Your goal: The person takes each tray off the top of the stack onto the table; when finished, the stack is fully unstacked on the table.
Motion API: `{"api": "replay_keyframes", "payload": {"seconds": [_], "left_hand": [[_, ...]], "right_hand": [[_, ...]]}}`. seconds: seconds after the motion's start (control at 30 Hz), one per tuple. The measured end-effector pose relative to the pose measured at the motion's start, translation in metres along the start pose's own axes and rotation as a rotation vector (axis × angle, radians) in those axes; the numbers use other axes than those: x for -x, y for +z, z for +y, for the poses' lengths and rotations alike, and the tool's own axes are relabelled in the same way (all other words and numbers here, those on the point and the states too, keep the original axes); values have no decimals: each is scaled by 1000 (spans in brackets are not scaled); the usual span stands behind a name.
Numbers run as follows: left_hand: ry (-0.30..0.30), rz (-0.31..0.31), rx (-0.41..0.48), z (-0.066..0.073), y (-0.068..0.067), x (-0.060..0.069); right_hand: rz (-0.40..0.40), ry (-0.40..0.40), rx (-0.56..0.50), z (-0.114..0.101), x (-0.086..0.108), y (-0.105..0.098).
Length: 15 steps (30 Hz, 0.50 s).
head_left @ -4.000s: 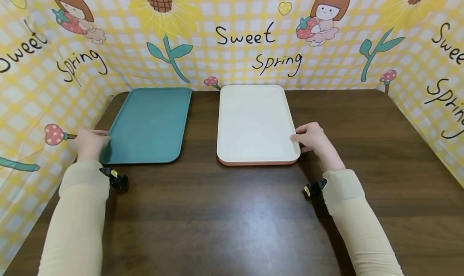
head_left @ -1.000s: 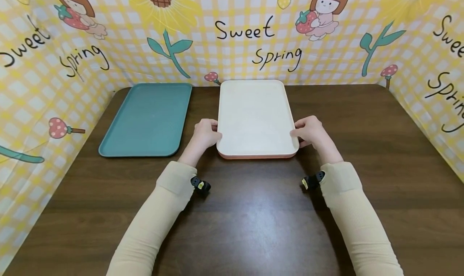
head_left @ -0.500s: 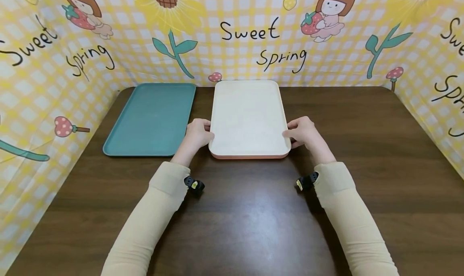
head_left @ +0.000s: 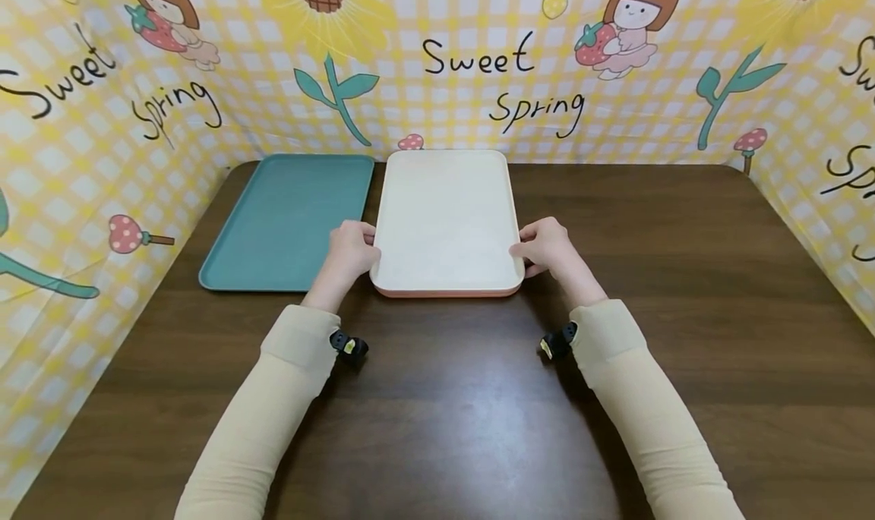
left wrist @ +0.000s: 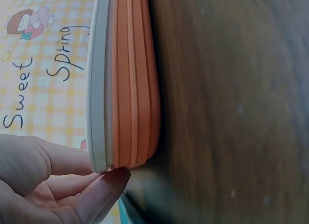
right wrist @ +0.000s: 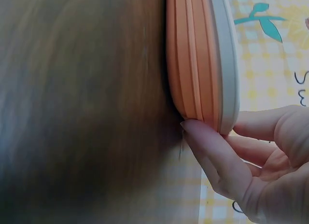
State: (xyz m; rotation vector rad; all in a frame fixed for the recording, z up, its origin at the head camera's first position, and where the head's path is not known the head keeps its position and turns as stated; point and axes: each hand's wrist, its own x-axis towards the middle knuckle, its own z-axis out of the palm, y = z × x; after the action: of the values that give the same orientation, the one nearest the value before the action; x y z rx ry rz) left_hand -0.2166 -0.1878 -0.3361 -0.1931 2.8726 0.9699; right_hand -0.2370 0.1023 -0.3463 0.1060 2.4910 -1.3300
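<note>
A white tray (head_left: 447,220) lies on top of orange trays (head_left: 447,294), stacked at the back of the table. Seen edge-on in the left wrist view, the orange trays (left wrist: 130,89) sit below the white rim (left wrist: 98,89). My left hand (head_left: 350,248) grips the stack's left side, thumb on the white rim and fingers against the orange edges. On the opposite side my right hand (head_left: 544,243) grips it the same way; its fingertips (right wrist: 203,132) meet the orange edges. Left of the stack lies a teal tray (head_left: 294,216), partly covered by my left hand.
The dark wooden table (head_left: 437,429) extends in front and to the right. A yellow checked cloth (head_left: 437,102) with printed drawings stands up along the back and both sides. A small black camera sits on each wrist.
My left hand has gone from the teal tray's left edge to the white tray's left side. Both hands have since slid the stack left, narrowing the gap to the teal tray.
</note>
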Motion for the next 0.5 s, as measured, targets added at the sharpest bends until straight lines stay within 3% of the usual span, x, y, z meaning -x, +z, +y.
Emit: {"api": "replay_keyframes", "payload": {"seconds": [0.27,0.5], "left_hand": [[-17,17,-12,-8,-11,2],[-63,-10,12,-14,-20,4]], "right_hand": [[-9,7,-7,-10,-3,13],[-12,-10,-18,-16,-4,22]]}}
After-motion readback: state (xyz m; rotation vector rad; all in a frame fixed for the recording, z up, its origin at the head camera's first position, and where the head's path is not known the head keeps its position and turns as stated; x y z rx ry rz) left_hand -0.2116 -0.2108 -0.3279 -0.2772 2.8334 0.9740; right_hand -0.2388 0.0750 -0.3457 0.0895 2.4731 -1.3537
